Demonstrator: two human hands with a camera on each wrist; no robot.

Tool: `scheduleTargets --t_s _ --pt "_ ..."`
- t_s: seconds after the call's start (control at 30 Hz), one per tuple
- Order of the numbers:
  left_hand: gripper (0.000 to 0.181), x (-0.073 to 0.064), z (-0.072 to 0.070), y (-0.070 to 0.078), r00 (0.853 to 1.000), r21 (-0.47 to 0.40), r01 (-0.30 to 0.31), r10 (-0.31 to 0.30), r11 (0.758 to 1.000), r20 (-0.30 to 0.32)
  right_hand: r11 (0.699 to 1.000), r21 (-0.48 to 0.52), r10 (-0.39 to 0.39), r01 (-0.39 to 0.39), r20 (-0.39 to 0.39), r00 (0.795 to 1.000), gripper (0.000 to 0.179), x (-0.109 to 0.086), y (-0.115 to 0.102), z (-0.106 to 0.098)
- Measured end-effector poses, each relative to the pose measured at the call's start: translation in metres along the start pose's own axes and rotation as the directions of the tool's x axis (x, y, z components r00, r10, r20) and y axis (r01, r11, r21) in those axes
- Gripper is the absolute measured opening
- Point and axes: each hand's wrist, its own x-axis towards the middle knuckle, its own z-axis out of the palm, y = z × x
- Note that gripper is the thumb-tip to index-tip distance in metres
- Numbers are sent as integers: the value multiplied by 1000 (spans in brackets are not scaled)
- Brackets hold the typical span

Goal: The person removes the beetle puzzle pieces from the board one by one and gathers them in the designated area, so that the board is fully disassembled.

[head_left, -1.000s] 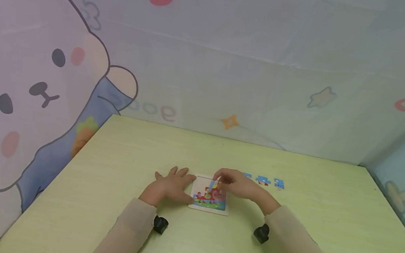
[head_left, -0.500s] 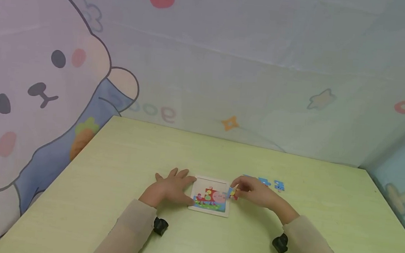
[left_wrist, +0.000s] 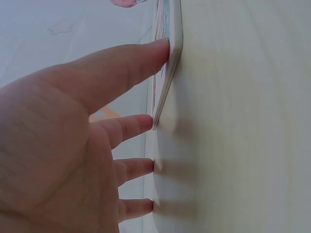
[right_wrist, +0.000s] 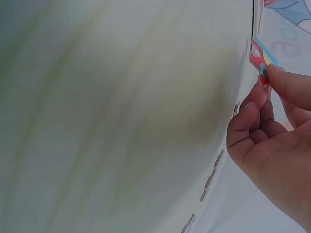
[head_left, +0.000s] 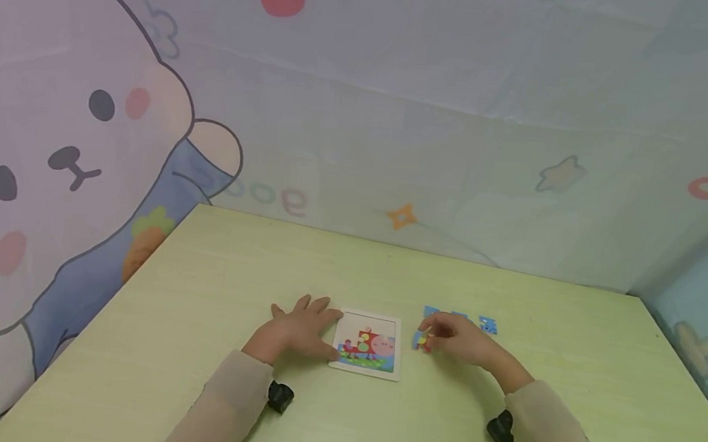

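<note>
A square puzzle board with a pale frame lies on the table, its lower part filled with a colourful picture and its upper part bare. My left hand rests at the board's left edge, fingers spread; in the left wrist view the thumb touches the frame. To the right of the board, my right hand pinches a jigsaw piece in blue, yellow and red. The right wrist view has this jigsaw piece between thumb and fingertips, tilted and above the table.
Behind the right hand a row of blue jigsaw pieces lies on the table: one at the left, one partly hidden by the hand, and one at the right. The pale table ends at a printed cloth backdrop.
My right hand has moved from above the board to its right, carrying the pinched jigsaw piece away. My left hand has stayed at the board's edge.
</note>
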Motion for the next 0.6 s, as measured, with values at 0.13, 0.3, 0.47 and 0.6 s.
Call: scheduleTargets --t_s 0.13,0.3,0.47,0.6 --pt "73 -1 -1 0 1000 -1 1 -1 1000 -3 1000 0 22 -22 -4 1000 16 0 5 -2" --pt "73 0 0 -1 1000 -7 2 -2 1000 -2 999 -32 37 -38 -28 999 15 1 7 -3" --pt "72 2 0 -2 1000 -5 4 -4 1000 -2 998 -48 36 -38 -39 999 14 1 8 -4" --pt "72 3 1 -3 1000 -6 6 -6 1000 -1 997 -62 50 -53 -42 998 14 1 9 -5"
